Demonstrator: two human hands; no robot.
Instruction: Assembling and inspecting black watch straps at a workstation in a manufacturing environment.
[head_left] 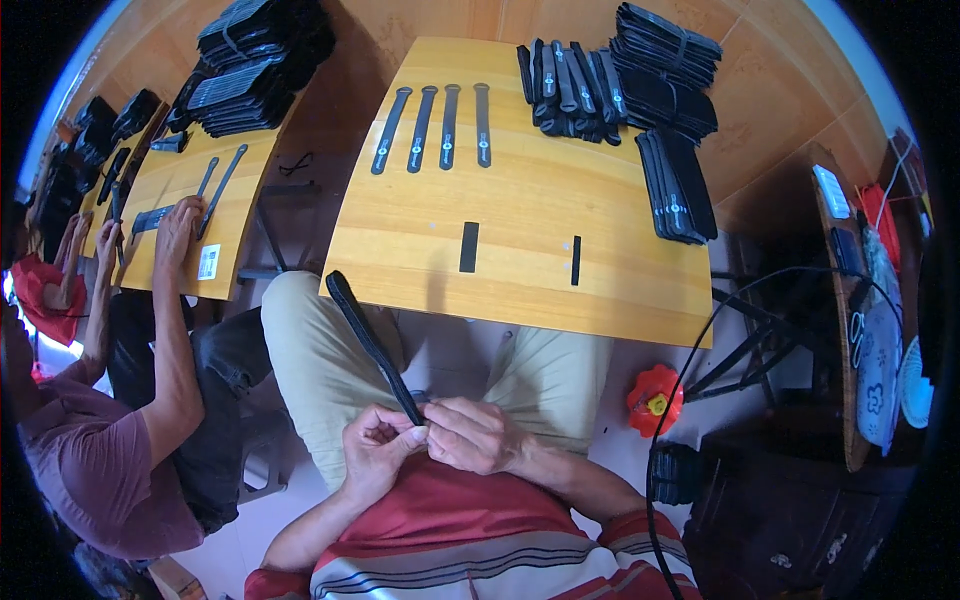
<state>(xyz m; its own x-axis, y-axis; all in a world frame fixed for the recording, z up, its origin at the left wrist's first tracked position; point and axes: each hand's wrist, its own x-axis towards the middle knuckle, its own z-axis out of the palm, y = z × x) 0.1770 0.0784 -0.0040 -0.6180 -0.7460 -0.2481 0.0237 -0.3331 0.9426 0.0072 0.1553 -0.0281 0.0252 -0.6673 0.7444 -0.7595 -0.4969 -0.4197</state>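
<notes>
In front of my body, above my lap, I hold a narrow black strap (362, 330) by its lower end. It slants up and away to the left, its rounded far tip reaching the table's near edge. My left hand (378, 452) pinches the end between thumb and fingers. My right hand (472, 436) is closed at that same end, its fingertips meeting the left thumb. Several dark grey straps (447, 128) with rounded ends lie in a row on the wooden table (400, 255). Two short black strips (468, 247) lie nearer to me.
Strap stacks (575, 90) and bundles (665, 50) fill the table's far right, with another stack (676, 190) at the right edge. On the left, a person (110, 450) handles straps at another table (215, 230). A black cable (690, 355) hangs at right beside a red flower-shaped object (655, 400).
</notes>
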